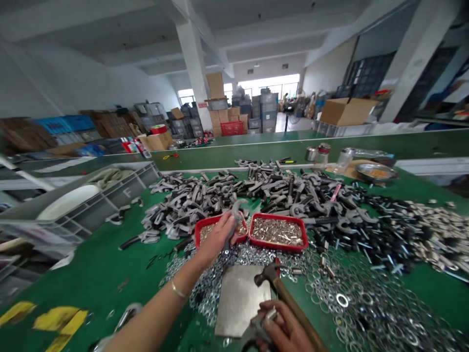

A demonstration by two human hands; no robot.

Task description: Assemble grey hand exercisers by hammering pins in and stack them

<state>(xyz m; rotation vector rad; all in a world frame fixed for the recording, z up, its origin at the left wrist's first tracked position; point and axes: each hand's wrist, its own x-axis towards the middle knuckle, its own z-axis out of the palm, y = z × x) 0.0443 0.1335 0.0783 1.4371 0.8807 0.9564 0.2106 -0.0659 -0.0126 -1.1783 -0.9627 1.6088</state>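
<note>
My left hand (219, 237) is closed round a grey hook-jawed metal tool part (239, 208), above the left red tray of small silver pins (198, 234). My right hand (287, 327), low in front of me, grips another grey metal part (254, 332) with a short silver cylinder (271, 313) at its top. Right beside that hand lies a claw hammer (269, 274) with a wooden handle; whether the fingers touch it I cannot tell. Between the hands a flat square steel plate (240, 298) rests on the green table.
Behind the trays spreads a heap of grey hooked parts (205, 195). The right red tray (305, 239) holds small pins. Loose rings (342, 300) and black-headed bolts (388, 234) cover the right side. A grey crate (110, 203) stands left; glass jars (344, 159) stand at the back right.
</note>
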